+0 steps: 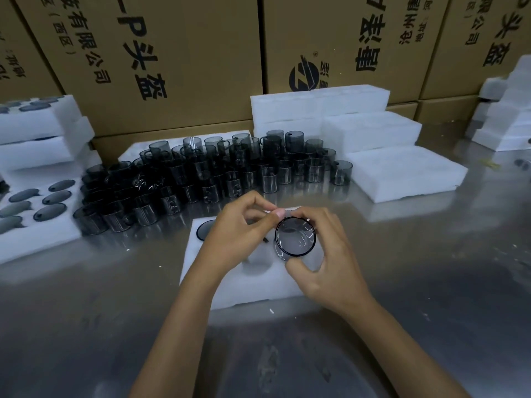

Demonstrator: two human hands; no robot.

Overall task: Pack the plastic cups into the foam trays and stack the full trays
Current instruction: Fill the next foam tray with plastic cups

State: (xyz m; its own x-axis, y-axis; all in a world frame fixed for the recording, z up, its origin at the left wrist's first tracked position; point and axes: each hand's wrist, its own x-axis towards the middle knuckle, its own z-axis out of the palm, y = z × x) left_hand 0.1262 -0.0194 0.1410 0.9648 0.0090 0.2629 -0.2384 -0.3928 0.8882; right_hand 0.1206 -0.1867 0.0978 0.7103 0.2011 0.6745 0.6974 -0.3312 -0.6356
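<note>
A white foam tray (253, 285) lies on the steel table in front of me. One smoky grey plastic cup (204, 229) sits in its far-left pocket. Over the tray's right side my right hand (321, 262) grips another grey cup (295, 237), its round rim facing me. My left hand (238, 225) pinches the top of that cup's rim with thumb and fingertips. Beyond the tray stands a crowd of several loose grey cups (207, 176).
Filled foam trays (37, 234) are stacked at the left. More foam trays (402, 173), their tops plain white, lie and stack at the right and back. Cardboard boxes (184, 58) wall off the far side. The steel table (86, 326) stretches toward me.
</note>
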